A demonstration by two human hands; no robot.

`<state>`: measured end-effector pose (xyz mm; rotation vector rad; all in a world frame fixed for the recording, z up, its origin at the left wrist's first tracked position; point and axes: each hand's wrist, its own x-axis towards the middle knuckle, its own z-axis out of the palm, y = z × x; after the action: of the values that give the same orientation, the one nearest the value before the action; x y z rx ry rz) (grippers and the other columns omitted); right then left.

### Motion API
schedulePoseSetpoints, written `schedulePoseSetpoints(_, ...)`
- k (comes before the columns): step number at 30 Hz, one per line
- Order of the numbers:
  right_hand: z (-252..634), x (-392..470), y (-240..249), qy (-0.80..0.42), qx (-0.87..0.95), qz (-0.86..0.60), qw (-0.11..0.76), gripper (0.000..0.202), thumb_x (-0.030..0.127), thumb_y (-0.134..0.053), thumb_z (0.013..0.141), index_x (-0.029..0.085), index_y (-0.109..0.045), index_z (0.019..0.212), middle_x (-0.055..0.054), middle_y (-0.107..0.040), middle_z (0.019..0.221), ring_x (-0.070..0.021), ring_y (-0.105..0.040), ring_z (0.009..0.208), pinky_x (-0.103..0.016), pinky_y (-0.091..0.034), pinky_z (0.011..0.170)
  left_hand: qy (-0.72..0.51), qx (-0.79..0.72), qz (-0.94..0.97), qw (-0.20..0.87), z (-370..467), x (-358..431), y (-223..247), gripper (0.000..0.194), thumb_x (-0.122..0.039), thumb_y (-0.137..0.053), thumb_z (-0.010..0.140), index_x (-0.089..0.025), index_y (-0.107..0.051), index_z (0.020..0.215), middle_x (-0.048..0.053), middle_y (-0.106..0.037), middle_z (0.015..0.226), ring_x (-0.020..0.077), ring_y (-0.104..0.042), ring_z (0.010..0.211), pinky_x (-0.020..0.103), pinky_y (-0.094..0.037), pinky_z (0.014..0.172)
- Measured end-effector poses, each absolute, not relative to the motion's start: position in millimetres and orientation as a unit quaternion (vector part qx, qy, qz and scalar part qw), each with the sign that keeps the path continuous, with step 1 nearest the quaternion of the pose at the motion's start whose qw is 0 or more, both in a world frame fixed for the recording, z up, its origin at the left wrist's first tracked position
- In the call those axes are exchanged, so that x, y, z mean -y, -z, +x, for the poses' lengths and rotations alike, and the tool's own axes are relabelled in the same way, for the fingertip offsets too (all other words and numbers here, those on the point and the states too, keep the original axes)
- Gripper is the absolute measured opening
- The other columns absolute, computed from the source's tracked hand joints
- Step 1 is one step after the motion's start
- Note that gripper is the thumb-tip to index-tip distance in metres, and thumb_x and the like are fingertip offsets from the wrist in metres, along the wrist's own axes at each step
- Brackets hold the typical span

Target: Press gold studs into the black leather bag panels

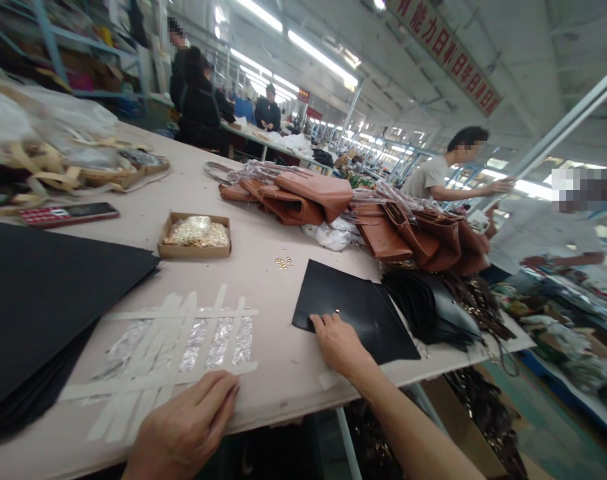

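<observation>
My right hand [339,343] rests on a black leather-like panel [366,313], its fingertips a little apart on the surface. Just beyond those fingertips, a small gold-coloured metal stud [337,311] shows on the panel. My left hand [186,420] is at the table's front, with thumb and fingers pinched together; whatever they may hold is hidden. Beside it lies a taped-down foil-like patch [221,341], crossed by strips of pale tape. Several small gold pieces [283,263] are scattered past the panel.
A cardboard box [193,252] holds bagged gold pieces. Black sheets [43,307] are stacked at left; more black panels [428,310] lie at right. Brown bags [303,197] line the table's far side, and a phone [68,214] lies at left. Other people stand beyond.
</observation>
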<state>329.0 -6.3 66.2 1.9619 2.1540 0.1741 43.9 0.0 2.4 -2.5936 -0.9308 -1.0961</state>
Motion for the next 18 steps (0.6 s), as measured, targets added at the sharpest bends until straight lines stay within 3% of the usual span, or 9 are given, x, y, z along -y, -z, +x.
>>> schedulePoseSetpoints(6,355.1,20.7,-75.3,-0.05,-0.752,0.646,0.124,0.045,0.003,-0.037,0.091,0.014,-0.049,0.132,-0.014,-0.065,0.102,-0.0247,-0.06,0.095,-0.034,-0.05,0.083,0.371,0.314,-0.87,0.085,44.4,1.7,-3.9,0.024,-0.022,-0.041,0.097,-0.018,-0.065,0.096,0.005,-0.073,0.092,0.0196,-0.071,0.081,0.031,-0.054,0.073)
schedulePoseSetpoints(11,380.0,41.5,-76.2,-0.017,-0.733,0.67,0.117,0.046,0.001,-0.039,0.085,0.017,-0.061,0.122,-0.011,-0.066,0.099,-0.023,-0.061,0.095,-0.032,-0.047,0.086,0.386,0.333,-0.857,0.071,45.4,3.9,-2.6,0.02,-0.022,-0.046,0.096,-0.018,-0.065,0.096,0.004,-0.072,0.093,0.0167,-0.07,0.078,0.028,-0.053,0.072)
schedulePoseSetpoints(14,379.8,35.9,-78.5,-0.017,-0.7,0.712,0.052,0.05,0.003,-0.042,0.083,0.016,-0.057,0.129,-0.011,-0.065,0.107,-0.0225,-0.059,0.099,-0.031,-0.045,0.09,0.378,0.34,-0.859,0.059,46.2,4.6,-2.6,0.019,-0.022,-0.047,0.095,-0.018,-0.065,0.096,0.004,-0.072,0.094,0.0171,-0.07,0.079,0.028,-0.053,0.073)
schedulePoseSetpoints(18,346.3,-10.3,-83.3,-0.009,-0.691,0.72,-0.058,0.05,0.018,-0.044,0.089,0.014,-0.043,0.139,-0.012,-0.056,0.13,-0.0235,-0.051,0.116,-0.034,-0.039,0.101,0.365,0.343,-0.864,0.05,46.7,5.1,-5.8,0.018,-0.023,-0.046,0.096,-0.019,-0.063,0.095,0.003,-0.072,0.092,0.0164,-0.069,0.076,0.028,-0.052,0.07)
